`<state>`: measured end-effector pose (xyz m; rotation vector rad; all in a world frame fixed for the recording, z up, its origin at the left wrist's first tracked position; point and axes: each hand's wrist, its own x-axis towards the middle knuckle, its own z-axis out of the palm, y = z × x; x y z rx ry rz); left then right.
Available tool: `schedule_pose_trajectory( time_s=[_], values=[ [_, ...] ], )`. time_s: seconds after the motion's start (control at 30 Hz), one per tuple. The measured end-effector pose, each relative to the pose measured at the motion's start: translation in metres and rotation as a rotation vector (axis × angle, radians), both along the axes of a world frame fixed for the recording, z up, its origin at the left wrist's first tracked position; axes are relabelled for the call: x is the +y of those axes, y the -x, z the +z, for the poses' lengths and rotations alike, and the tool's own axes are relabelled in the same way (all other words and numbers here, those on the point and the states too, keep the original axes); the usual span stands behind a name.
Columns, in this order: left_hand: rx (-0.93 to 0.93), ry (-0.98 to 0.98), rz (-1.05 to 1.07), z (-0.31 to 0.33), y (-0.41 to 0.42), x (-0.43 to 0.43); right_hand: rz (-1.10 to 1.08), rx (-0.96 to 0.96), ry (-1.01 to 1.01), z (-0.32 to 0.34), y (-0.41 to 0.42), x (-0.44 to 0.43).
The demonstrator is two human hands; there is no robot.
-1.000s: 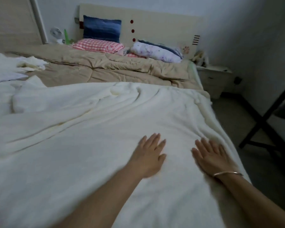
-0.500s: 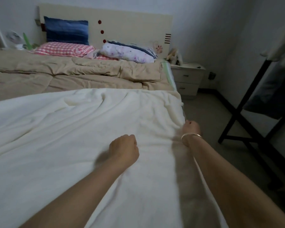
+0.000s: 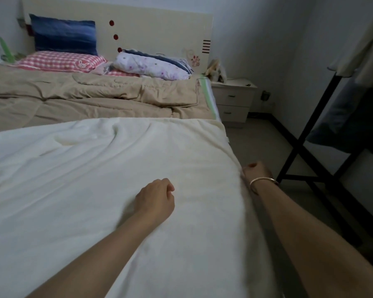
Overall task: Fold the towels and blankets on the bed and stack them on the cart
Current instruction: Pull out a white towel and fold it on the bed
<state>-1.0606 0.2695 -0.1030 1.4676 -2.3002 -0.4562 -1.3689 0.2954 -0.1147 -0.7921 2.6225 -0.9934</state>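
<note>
A large white blanket lies spread over the near half of the bed, with soft creases toward its far left. My left hand rests on top of it near the middle, fingers curled into a loose fist, with no fabric visibly bunched in it. At the blanket's right edge, where it drops off the bed side, my right hand grips the hem; its fingers are hidden behind the fabric. A bangle sits on that wrist.
A beige quilt covers the far half of the bed, with pillows against the headboard. A white nightstand stands at the far right. A black metal frame draped with cloth stands on the floor right of the bed.
Both hands went from lying flat on the blanket to curled. My right hand moved off the top to the blanket's right edge and took hold of it. The view swung right.
</note>
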Motion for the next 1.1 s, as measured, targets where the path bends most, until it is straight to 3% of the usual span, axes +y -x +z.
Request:
schedule_pose_trajectory(
  time_s=[0.07, 0.13, 0.2, 0.27, 0.33, 0.43, 0.47, 0.53, 0.6, 0.7, 0.77, 0.83, 0.93, 1.0, 1.1],
  values=[
    [0.038, 0.029, -0.012, 0.000, 0.004, -0.003, 0.056, 0.159, 0.091, 0.006, -0.018, -0.009],
    [0.059, 0.070, -0.038, 0.001, 0.009, -0.007, 0.277, 0.264, 0.162, 0.008, -0.049, -0.022],
    [-0.018, 0.085, -0.090, -0.001, 0.012, -0.012, 0.529, 0.418, -0.005, 0.004, -0.080, -0.034],
    [-0.165, 0.049, -0.163, -0.007, 0.007, -0.017, 0.679, 0.436, -0.262, -0.009, -0.084, -0.039],
    [-0.291, -0.018, -0.228, -0.011, -0.006, -0.022, 0.532, 0.306, -0.405, -0.023, -0.053, -0.045],
    [-0.366, -0.068, -0.289, -0.005, -0.024, -0.037, 0.034, 0.151, -0.433, -0.018, -0.022, -0.061],
    [-0.354, -0.060, -0.279, -0.001, -0.027, -0.045, -0.019, 0.165, -0.429, -0.010, -0.027, -0.070],
    [-0.301, -0.035, -0.211, 0.007, -0.033, -0.072, 0.106, 0.301, -0.351, 0.006, -0.059, -0.100],
    [-0.254, -0.026, -0.136, 0.012, -0.037, -0.103, 0.371, 0.380, -0.267, 0.020, -0.103, -0.139],
    [-0.288, -0.031, -0.085, 0.006, -0.051, -0.147, 0.561, 0.296, -0.348, 0.005, -0.131, -0.195],
    [-0.333, -0.066, -0.068, -0.007, -0.065, -0.174, 0.392, 0.263, -0.432, -0.015, -0.112, -0.216],
    [-0.323, -0.082, -0.059, -0.021, -0.070, -0.197, 0.089, 0.237, -0.397, -0.030, -0.081, -0.231],
    [-0.242, 0.103, 0.046, -0.036, -0.060, -0.225, -0.257, 0.159, -0.187, -0.027, -0.059, -0.263],
    [-0.096, 0.269, 0.123, -0.037, -0.050, -0.257, -0.282, 0.266, -0.116, -0.021, -0.060, -0.291],
    [-0.016, 0.411, 0.169, -0.031, -0.037, -0.317, -0.123, 0.525, -0.077, -0.035, -0.061, -0.323]
  ],
)
